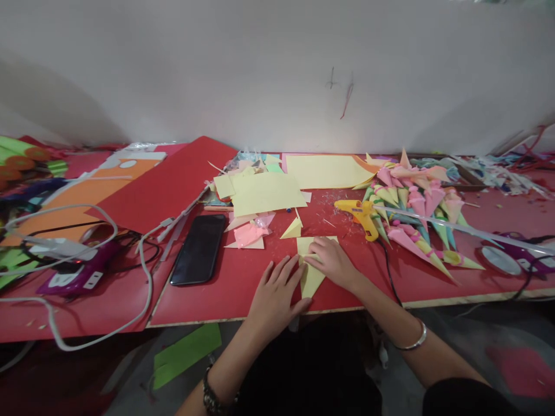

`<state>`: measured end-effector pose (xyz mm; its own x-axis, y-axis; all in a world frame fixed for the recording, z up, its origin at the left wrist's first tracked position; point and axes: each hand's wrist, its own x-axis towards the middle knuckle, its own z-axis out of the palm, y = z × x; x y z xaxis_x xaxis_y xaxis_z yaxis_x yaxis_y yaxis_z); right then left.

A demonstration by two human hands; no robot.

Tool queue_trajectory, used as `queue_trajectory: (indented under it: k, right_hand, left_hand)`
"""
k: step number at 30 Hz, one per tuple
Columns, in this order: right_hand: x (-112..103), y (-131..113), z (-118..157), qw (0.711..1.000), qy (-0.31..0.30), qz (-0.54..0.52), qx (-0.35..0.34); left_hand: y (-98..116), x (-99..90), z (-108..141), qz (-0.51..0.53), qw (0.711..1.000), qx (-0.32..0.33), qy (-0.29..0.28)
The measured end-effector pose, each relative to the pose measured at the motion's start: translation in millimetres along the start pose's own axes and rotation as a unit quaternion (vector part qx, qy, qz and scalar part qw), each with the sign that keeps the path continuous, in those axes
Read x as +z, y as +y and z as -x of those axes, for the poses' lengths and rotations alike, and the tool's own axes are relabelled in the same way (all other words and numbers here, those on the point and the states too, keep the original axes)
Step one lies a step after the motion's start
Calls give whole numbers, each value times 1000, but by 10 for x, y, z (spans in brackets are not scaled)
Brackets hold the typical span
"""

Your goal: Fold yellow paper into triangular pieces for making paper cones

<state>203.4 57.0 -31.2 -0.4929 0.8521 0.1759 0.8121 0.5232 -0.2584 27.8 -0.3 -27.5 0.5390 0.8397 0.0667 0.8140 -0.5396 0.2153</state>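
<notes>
A pale yellow piece of paper (313, 283) lies on the red table close to its front edge, tapering toward me. My left hand (276, 297) rests beside it with fingers stretched out, the fingertips and thumb touching its left side. From the right, my right hand (333, 263) presses on the paper's upper part, its fingers bent together on a fold; the fingertips partly hide what they grip. Just beyond the paper sits a small folded yellow paper piece (291, 229), with a pink packet (250, 233) to its left.
A black phone (198, 250) lies to the left, near a white cable (150, 271) and a purple power strip (78, 271). To the right are a yellow glue gun (364, 217) and a heap of paper cones (418, 202). Yellow sheets (264, 193) and red card (169, 182) lie behind.
</notes>
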Motion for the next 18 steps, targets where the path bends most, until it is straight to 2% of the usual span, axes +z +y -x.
queue_trajectory:
  k: [5,11,14,18]
  right_hand:
    - [-1,-31,-7,1000,-1,18,7]
    - [-13,-67,-24,1000,10,18,18]
    - [-72,-89,43,998,53,-24,6]
    - [-161,-162,286,990,127,-58,-26]
  left_hand:
    - [-27,-7,18,3,999,32,-13]
    - [-62,-57,28,3,999,39,-29]
    - [-99,-107,16,15,998,50,-47]
    - [-136,-158,-14,27,996,55,-62]
